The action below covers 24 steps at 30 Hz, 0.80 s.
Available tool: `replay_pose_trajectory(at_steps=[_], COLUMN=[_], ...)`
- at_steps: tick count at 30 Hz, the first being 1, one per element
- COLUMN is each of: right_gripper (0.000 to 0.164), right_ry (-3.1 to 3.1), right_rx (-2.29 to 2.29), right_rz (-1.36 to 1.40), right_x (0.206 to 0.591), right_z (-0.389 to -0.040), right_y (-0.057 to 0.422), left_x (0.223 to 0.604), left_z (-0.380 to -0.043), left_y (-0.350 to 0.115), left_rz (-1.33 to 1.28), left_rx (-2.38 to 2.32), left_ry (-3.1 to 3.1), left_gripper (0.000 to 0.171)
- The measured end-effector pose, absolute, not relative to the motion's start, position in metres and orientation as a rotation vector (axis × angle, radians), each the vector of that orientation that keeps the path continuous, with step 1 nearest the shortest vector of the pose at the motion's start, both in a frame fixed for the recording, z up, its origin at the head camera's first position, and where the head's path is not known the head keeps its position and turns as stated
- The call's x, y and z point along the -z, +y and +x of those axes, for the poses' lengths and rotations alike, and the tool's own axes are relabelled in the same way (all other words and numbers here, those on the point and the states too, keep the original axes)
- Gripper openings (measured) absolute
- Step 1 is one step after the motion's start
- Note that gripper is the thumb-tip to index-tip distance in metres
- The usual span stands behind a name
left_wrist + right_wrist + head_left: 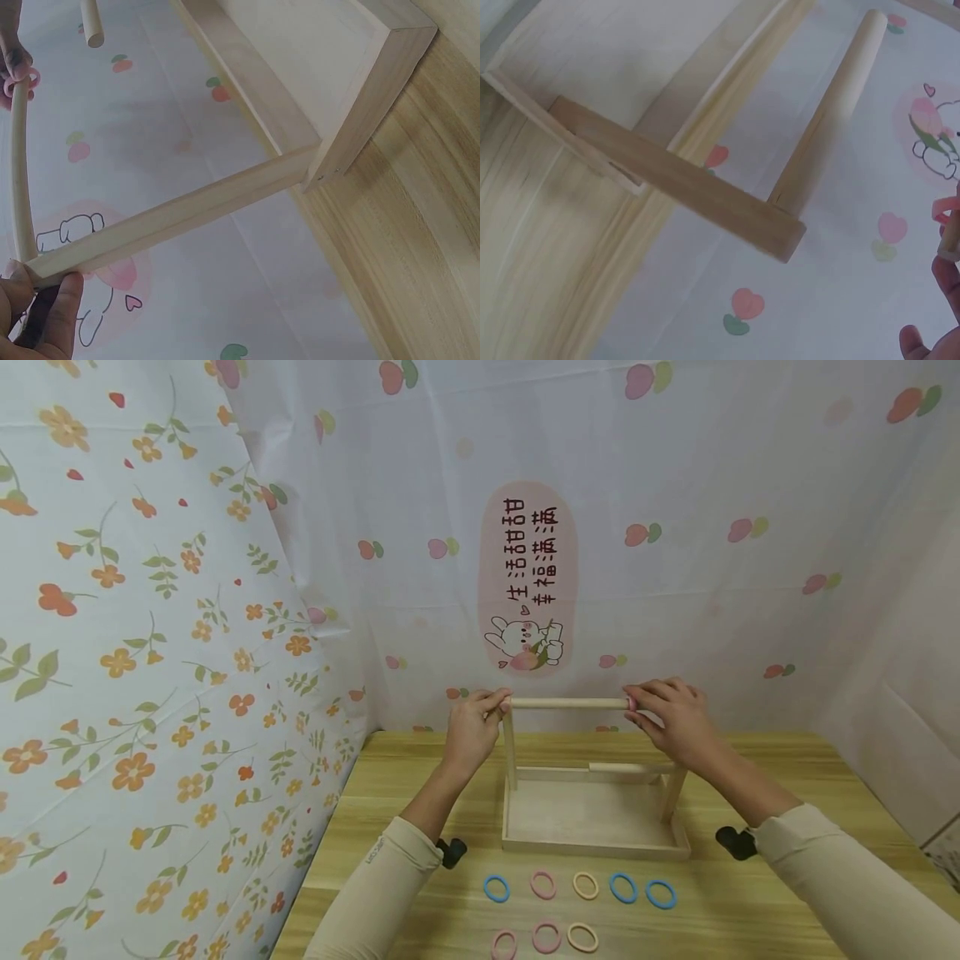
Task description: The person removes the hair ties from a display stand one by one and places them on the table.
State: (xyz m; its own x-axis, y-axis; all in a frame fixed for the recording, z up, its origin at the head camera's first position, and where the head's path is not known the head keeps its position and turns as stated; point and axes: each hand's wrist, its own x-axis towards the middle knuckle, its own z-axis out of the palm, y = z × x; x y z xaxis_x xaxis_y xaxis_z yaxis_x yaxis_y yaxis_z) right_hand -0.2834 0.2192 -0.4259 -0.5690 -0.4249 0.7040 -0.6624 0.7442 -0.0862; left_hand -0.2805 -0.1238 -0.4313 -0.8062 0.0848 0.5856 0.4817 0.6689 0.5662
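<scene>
A wooden stand has a shallow tray (596, 843) with a post at each end. From the top of the left post (187, 206) a long dowel (570, 702) runs rightward, level in the head view. My left hand (476, 722) pinches that post's top where the dowel joins it. At the dowel's free end my right hand (678, 718) pinches a pink ring (632, 702), which encircles the rod in the right wrist view. The right post (667, 176) carries a second dowel (832, 112), lower than the first and pointing left.
On the wooden table (405, 777), in front of the tray, lie several loose rings, among them a blue ring (663, 907), a pink ring (547, 952) and a beige ring (587, 898). A printed curtain (420, 635) hangs behind. Dark objects (737, 843) show beside both forearms.
</scene>
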Motion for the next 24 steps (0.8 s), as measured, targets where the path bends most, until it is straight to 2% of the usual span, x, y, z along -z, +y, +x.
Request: replay_pose_trajectory(at_steps=[24], right_gripper=[0.052], right_ry=[-2.346], right_rx=[-0.355], right_rz=[0.75], right_x=[0.432], right_z=[-0.278], right_y=[0.247], left_x=[0.431], left_z=[-0.282], left_y=[-0.123], left_rz=[-0.437], left_rx=[1.016], left_ry=[-2.36], left_gripper=[0.025])
